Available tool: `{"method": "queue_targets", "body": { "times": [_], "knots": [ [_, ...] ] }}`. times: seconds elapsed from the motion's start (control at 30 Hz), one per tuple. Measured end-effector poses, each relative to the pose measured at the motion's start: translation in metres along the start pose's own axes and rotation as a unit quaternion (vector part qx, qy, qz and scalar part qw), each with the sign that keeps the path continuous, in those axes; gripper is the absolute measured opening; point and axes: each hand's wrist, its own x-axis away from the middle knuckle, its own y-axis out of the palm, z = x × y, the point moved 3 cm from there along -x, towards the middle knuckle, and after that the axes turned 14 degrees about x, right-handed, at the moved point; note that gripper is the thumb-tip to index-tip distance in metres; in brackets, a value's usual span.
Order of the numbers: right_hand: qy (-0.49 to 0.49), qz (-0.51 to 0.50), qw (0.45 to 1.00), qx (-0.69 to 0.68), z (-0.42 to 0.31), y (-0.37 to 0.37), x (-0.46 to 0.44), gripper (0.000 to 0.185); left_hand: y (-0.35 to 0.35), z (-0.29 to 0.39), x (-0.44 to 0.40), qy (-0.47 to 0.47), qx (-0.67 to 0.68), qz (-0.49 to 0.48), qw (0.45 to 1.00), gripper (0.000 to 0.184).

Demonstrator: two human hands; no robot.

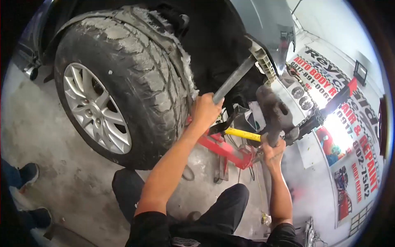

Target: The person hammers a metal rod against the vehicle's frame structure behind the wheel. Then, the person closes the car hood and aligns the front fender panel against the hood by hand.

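My left hand (205, 111) is closed round the lower end of a grey metal pipe (235, 79). The pipe slants up to the right, its far end by a ribbed bracket (264, 62) at the fender edge. Lower right, my right hand (273, 151) is wrapped round the narrow lower end of a rusty brown metal part (275, 109); its exact kind is unclear. A yellow bar (243, 133) runs up to that hand from the left. Beneath both hands lies a red metal frame (226, 151). The muddy tire (152, 78) stands left of my left hand.
A grey fender (263, 24) arches overhead. A chain (317, 119) wraps a dark beam at the right. Behind it hangs a repair-shop banner (354, 144). Another person's shoes (29, 175) stand at the far left. Cables lie on the concrete floor (74, 185).
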Motion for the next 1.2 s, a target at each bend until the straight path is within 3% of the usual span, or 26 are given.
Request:
{"method": "queue_targets", "body": {
  "times": [0.07,0.1,0.2,0.3,0.4,0.43,0.53,0.57,0.6,0.63,0.73,0.87,1.0,1.03,1.07,1.13,1.2],
  "knots": [
    [-0.033,0.058,0.998,-0.004,-0.019,-0.003,-0.014,0.029,0.004,-0.014,0.002,0.002,0.007,0.011,1.000,0.023],
    [0.025,0.054,0.998,-0.017,-0.011,0.002,-0.026,0.030,0.007,-0.032,-0.002,0.006,-0.004,0.022,1.000,0.022],
    [-0.033,0.070,0.993,0.091,-0.002,0.011,-0.056,0.024,0.019,-0.054,-0.002,-0.022,-0.012,0.008,1.000,0.023],
    [-0.083,0.003,0.987,0.139,-0.021,0.020,-0.075,0.030,0.017,-0.055,-0.005,-0.039,-0.011,-0.006,0.999,0.027],
    [-0.105,0.025,0.983,0.152,-0.014,0.027,-0.063,0.029,0.014,-0.045,-0.002,-0.035,-0.030,0.006,0.999,0.028],
    [-0.056,-0.029,0.986,0.152,-0.011,0.023,-0.056,0.030,0.014,-0.045,0.002,-0.038,-0.042,0.008,0.998,0.028],
    [-0.033,-0.016,0.993,0.113,-0.031,-0.008,-0.029,0.033,0.011,-0.052,0.002,-0.048,-0.015,-0.010,0.999,0.029],
    [-0.069,0.057,0.969,0.231,-0.008,-0.024,-0.029,0.033,0.010,-0.049,0.003,-0.048,-0.005,0.002,0.999,0.029],
    [-0.122,0.123,0.976,0.129,-0.032,-0.050,-0.023,0.022,0.009,-0.052,0.002,-0.038,-0.010,0.008,0.999,0.030],
    [-0.024,0.161,0.987,-0.011,-0.038,-0.079,-0.020,0.021,0.012,-0.056,-0.001,-0.030,-0.014,0.010,0.999,0.030],
    [-0.204,0.280,0.936,0.057,-0.073,-0.144,-0.017,0.018,0.014,-0.051,-0.002,-0.042,-0.031,-0.002,0.999,0.031],
    [-0.231,0.160,0.951,0.129,-0.075,-0.091,-0.058,0.017,0.017,-0.062,0.004,-0.055,-0.038,0.004,0.998,0.031],
    [-0.078,-0.078,0.976,0.188,0.001,0.039,-0.084,0.019,0.018,-0.063,0.011,-0.077,-0.013,-0.010,0.997,0.037],
    [-0.181,-0.089,0.924,0.325,0.071,0.035,-0.034,0.023,0.051,-0.085,0.042,-0.099,0.007,-0.026,0.995,0.038],
    [-0.193,-0.086,0.938,0.274,0.060,0.032,-0.029,0.027,0.062,-0.076,0.012,-0.071,0.032,0.011,0.997,0.039],
    [-0.217,-0.083,0.957,0.172,0.032,0.024,-0.021,0.035,0.052,-0.061,-0.002,0.031,-0.047,0.004,0.998,0.031],
    [-0.170,-0.050,0.947,0.266,0.056,0.014,0.005,0.033,0.027,-0.041,0.007,-0.092,0.000,-0.037,0.995,0.028]
  ]
}}
